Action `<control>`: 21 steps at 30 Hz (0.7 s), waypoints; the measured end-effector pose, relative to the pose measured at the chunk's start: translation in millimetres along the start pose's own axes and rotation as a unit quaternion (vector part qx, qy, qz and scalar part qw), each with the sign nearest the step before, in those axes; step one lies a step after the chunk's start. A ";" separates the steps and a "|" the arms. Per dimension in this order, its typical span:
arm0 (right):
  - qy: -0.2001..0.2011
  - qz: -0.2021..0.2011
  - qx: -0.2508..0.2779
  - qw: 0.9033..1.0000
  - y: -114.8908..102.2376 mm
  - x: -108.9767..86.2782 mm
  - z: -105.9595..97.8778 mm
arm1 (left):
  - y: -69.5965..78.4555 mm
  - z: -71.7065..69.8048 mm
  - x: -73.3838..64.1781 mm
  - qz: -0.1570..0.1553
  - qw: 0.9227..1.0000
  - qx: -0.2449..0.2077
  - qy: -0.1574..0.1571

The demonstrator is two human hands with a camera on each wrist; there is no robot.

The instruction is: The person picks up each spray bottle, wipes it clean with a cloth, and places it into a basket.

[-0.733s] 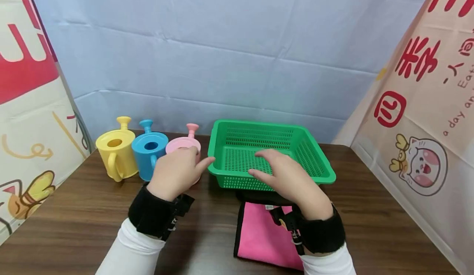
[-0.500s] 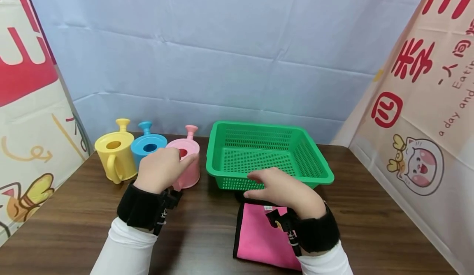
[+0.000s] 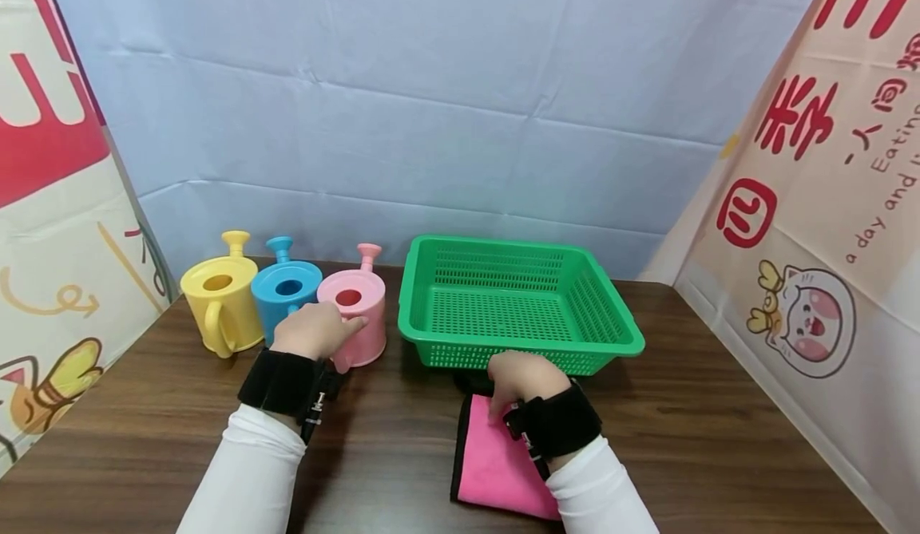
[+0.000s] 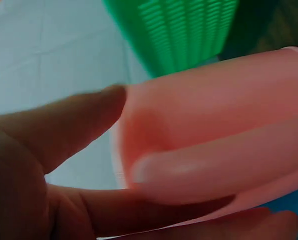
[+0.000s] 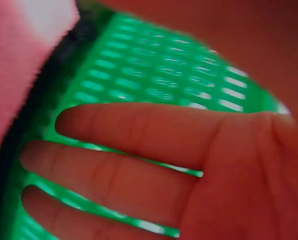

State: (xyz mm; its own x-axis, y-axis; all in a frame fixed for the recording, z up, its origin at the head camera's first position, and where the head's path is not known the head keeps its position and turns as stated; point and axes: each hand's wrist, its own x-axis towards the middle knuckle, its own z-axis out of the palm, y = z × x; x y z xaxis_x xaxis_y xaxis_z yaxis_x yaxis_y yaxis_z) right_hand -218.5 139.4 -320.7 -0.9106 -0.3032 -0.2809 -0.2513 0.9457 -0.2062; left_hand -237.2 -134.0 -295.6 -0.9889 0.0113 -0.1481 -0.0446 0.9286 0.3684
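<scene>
My left hand point(image 3: 311, 331) is at the near side of a pink watering can point(image 3: 363, 320). In the left wrist view the thumb lies by the can's rim, and a fairly straight finger reaches beneath the handle point(image 4: 223, 162); the fingers are not wrapped round it. My right hand point(image 3: 526, 378) hovers or rests just above a folded pink cloth point(image 3: 499, 470) with black edging; contact cannot be told. Its fingers point(image 5: 139, 127) are outstretched in the right wrist view, with the green basket point(image 5: 134, 70) behind them and the cloth's edge beyond their tips.
Left of the pink can stand a blue watering can point(image 3: 276, 288) and a yellow one point(image 3: 230, 310), close together. The green basket sits behind the cloth on the brown wooden table point(image 3: 719, 422). A pale blue sheet point(image 3: 446, 119) hangs behind, with printed cloths on both sides.
My left hand has shifted left and down to the pink can's handle. My right hand has come down and towards me, from over the basket to the cloth.
</scene>
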 end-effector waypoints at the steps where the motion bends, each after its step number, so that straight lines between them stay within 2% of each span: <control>1: -0.001 0.010 -0.005 1.000 -0.6 1.4 2.3 | -1.1 1.6 1.8 -0.003 1.000 -0.006 -0.001; 4: -0.006 0.022 -0.017 1.000 -3.4 4.6 7.8 | -3.8 6.3 7.0 -0.008 1.000 -0.022 -0.002; 8: -0.013 0.006 -0.033 0.999 -7.8 6.8 13.2 | -5.8 11.5 13.2 -0.008 0.999 -0.042 -0.001; 12: -0.026 -0.021 -0.026 0.999 -8.2 7.6 16.2 | -3.9 13.4 16.6 -0.006 0.997 -0.067 0.026; 14: -0.040 -0.042 -0.015 0.998 -8.2 8.1 16.8 | -2.2 11.8 15.1 -0.002 0.996 -0.082 0.047; 17: -0.066 -0.082 0.012 0.994 -11.1 6.4 13.5 | -0.6 5.9 8.4 0.010 0.990 -0.105 0.096; 21: -0.065 -0.136 0.042 0.988 -15.5 -3.6 -3.5 | 3.8 -7.6 -7.9 0.043 0.975 -0.112 0.187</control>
State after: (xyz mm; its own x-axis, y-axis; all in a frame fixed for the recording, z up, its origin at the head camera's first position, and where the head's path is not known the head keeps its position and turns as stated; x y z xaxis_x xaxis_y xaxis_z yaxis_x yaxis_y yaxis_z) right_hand -212.5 126.3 -313.2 -0.7618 -0.5621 -0.3219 -0.4478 0.8161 -0.3654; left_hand -230.6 -133.3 -286.0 -0.9711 -0.0899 0.2209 0.0513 0.8259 0.5615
